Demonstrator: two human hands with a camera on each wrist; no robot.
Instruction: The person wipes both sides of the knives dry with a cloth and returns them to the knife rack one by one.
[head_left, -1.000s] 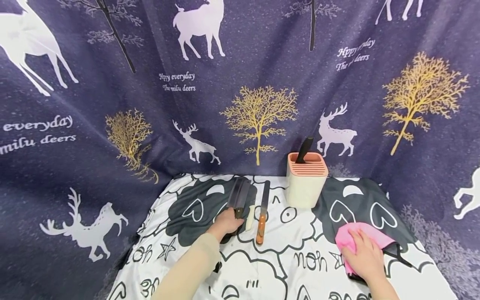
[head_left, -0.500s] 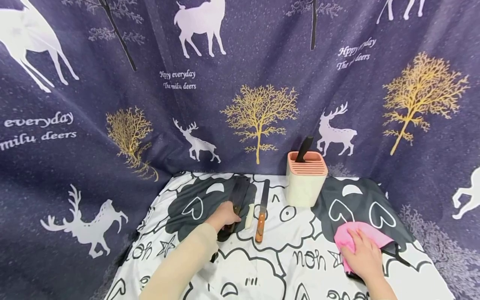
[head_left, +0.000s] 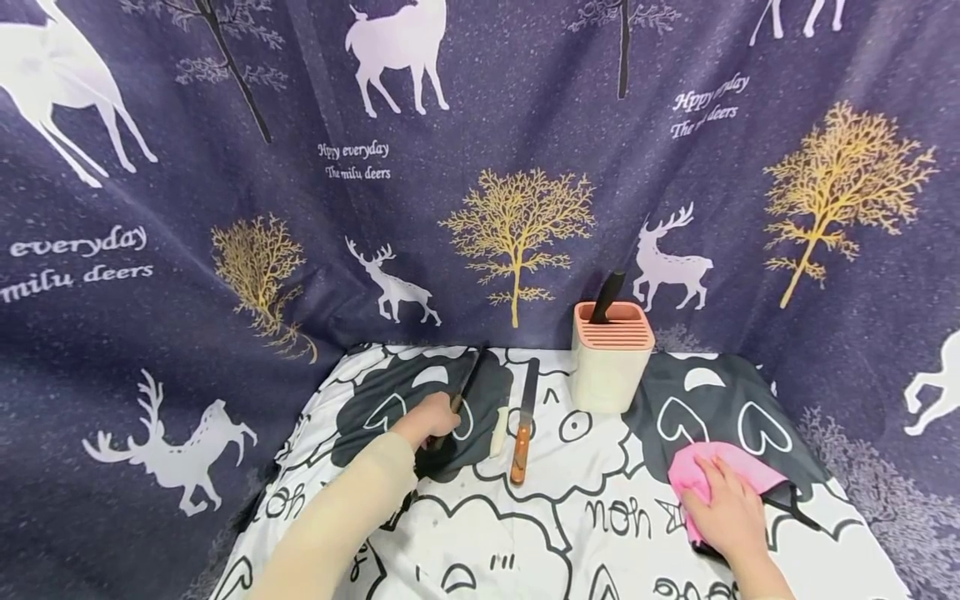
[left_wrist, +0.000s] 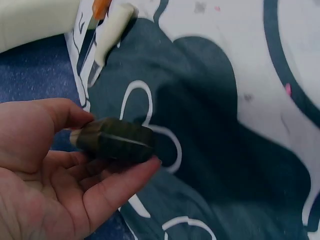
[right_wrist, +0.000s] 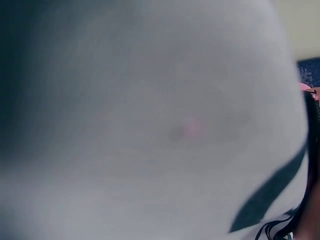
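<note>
My left hand (head_left: 431, 418) grips the dark handle (left_wrist: 120, 140) of a cleaver (head_left: 470, 379) at the left of the bed-like patterned surface. In the head view its blade is turned nearly edge-on, pointing to the back wall. Just right of it lies a small knife with a cream handle (head_left: 498, 432), also seen in the left wrist view. Beside that is a long knife with an orange-brown handle (head_left: 521, 454). My right hand (head_left: 726, 504) rests flat on a pink cloth (head_left: 759, 473) with black edging at the right; the right wrist view is mostly blurred fabric.
A white knife block (head_left: 611, 379) with a pink slotted top stands at the back, right of the knives. One black-handled knife (head_left: 607, 297) sits in it. A dark blue curtain (head_left: 480, 125) with deer and trees hangs behind and at both sides.
My left hand has moved a little left and back with the cleaver, whose broad blade has turned from face-up to edge-on. The right hand has stayed on the pink cloth.
</note>
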